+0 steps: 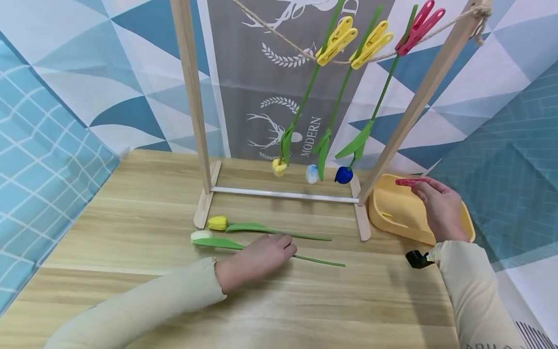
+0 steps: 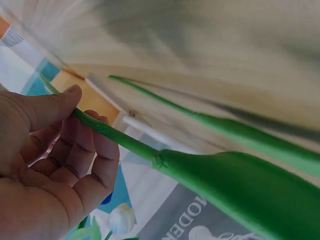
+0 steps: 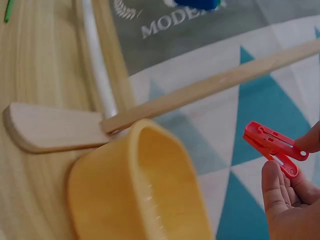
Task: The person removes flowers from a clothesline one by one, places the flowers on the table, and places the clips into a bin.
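Observation:
My left hand (image 1: 261, 256) pinches the green stem of an artificial white tulip (image 1: 201, 236) between thumb and fingers. In the left wrist view, the stem (image 2: 132, 144) runs from the fingertips towards a broad leaf. A yellow tulip (image 1: 218, 223) lies on the table just beyond it, its stem roughly parallel. At the right, my right hand (image 1: 442, 208) holds a red clothespin (image 1: 409, 182) over the yellow-orange bin (image 1: 378, 213). The right wrist view shows that clothespin (image 3: 272, 145) gripped by its handle ends.
A wooden frame (image 1: 193, 97) with a white crossbar (image 1: 283, 195) stands at the back. From its rope (image 1: 279, 35), yellow clothespins (image 1: 336, 41) and a red one (image 1: 419, 28) hold three tulips head down: yellow (image 1: 279, 167), pale blue-white (image 1: 312, 174) and dark blue (image 1: 344, 175).

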Demonstrator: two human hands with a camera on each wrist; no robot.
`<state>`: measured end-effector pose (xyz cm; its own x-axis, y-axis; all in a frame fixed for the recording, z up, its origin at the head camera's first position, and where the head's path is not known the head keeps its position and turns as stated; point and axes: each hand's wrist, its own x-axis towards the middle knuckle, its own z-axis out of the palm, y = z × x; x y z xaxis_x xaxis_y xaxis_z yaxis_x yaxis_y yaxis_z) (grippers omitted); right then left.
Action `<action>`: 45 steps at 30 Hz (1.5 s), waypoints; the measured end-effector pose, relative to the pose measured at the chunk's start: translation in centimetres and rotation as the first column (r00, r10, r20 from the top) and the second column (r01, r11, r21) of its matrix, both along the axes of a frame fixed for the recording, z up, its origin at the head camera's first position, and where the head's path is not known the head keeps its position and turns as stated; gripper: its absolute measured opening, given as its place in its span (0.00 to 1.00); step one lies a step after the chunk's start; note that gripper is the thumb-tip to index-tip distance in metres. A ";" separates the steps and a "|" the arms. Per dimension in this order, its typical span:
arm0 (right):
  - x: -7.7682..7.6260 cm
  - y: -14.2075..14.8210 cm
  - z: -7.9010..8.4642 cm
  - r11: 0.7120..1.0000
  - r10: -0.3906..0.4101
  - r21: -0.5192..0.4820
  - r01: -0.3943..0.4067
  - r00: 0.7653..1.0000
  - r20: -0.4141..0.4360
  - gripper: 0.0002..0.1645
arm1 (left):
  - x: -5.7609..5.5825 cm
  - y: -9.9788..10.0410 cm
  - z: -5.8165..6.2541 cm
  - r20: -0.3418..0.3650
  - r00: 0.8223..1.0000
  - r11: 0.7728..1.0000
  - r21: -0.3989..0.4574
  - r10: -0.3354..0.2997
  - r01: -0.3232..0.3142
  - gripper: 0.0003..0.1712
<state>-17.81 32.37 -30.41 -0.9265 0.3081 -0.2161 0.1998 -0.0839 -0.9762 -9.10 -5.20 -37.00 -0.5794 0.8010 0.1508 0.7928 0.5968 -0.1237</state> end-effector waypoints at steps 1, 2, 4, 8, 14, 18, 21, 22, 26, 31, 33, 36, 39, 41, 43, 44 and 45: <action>0.0 0.2 -0.3 1.000 0.007 0.011 -0.007 1.000 0.021 0.28 | 0.0 0.0 -0.2 0.003 1.000 1.000 -0.003 0.001 -0.001 0.12; -0.1 0.3 -0.5 1.000 0.015 0.022 -0.015 0.999 0.039 0.28 | 0.0 0.1 -0.3 0.003 1.000 1.000 -0.005 0.002 -0.002 0.12; 0.0 0.5 -1.0 0.999 0.032 0.041 -0.034 0.997 0.070 0.26 | 0.0 0.1 -0.6 0.005 1.000 1.000 -0.008 0.002 -0.002 0.12; -0.2 0.8 -1.8 0.997 0.074 0.010 -0.075 0.996 0.057 0.20 | 0.0 0.1 -1.0 0.015 1.000 1.000 -0.016 0.009 -0.009 0.12; -0.7 0.6 -2.7 0.990 0.117 -0.081 -0.116 0.993 0.012 0.10 | -0.1 0.2 -1.5 0.029 0.999 1.000 -0.002 0.027 -0.027 0.11; -0.9 0.7 -3.1 0.986 0.148 -0.081 -0.144 0.988 0.046 0.08 | -0.2 0.2 -1.7 0.040 0.999 0.999 0.002 0.036 -0.036 0.12; -1.1 0.8 -3.4 0.982 0.175 -0.079 -0.169 0.982 0.070 0.07 | -0.3 0.3 -2.0 0.063 0.997 0.999 0.000 0.049 -0.049 0.13; -1.2 0.8 -3.5 0.981 0.182 -0.077 -0.176 0.980 0.075 0.07 | -0.4 0.3 -2.1 0.072 0.996 0.999 -0.001 0.055 -0.055 0.13; -1.5 0.7 -4.1 0.980 0.195 -0.060 -0.190 0.977 0.087 0.08 | -0.5 0.4 -2.4 0.109 0.991 0.997 -0.011 0.079 -0.078 0.13; -1.9 0.6 -4.6 0.975 0.217 0.008 -0.220 0.966 0.139 0.27 | -0.7 0.4 -2.7 0.135 0.985 0.994 -0.025 0.104 -0.102 0.14; -2.0 0.6 -4.7 0.968 0.235 0.048 -0.247 0.956 0.174 0.36 | -0.9 0.4 -2.8 0.141 0.983 0.993 -0.030 0.116 -0.113 0.15; -2.1 0.8 -5.0 0.949 0.260 0.117 -0.293 0.937 0.235 0.42 | -1.0 0.3 -3.0 0.152 0.980 0.992 -0.039 0.128 -0.124 0.15; -2.3 0.8 -5.2 0.925 0.267 0.193 -0.327 0.922 0.280 0.41 | -1.2 0.3 -3.1 0.151 0.980 0.991 -0.042 0.131 -0.126 0.15; -2.6 0.8 -5.4 0.911 0.270 0.234 -0.341 0.919 0.289 0.40 | -1.3 0.3 -3.2 0.148 0.980 0.991 -0.037 0.132 -0.128 0.14; -2.9 0.6 -5.6 0.897 0.275 0.265 -0.354 0.916 0.292 0.39 | -1.4 0.4 -3.3 0.144 0.981 0.991 -0.029 0.132 -0.130 0.13; -3.0 0.6 -5.7 0.887 0.281 0.282 -0.366 0.912 0.298 0.39 | -1.5 0.4 -3.3 0.143 0.981 0.991 -0.025 0.131 -0.129 0.13; -3.1 0.6 -5.8 0.878 0.288 0.294 -0.377 0.908 0.305 0.39 | -1.6 0.4 -3.4 0.143 0.981 0.991 -0.018 0.131 -0.129 0.13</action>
<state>-20.94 32.94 -36.18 -0.9177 0.0863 -0.3878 0.3919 0.3570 -0.8479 -10.66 -4.82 -40.37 -0.6937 0.7184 0.0515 0.7185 0.6953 -0.0201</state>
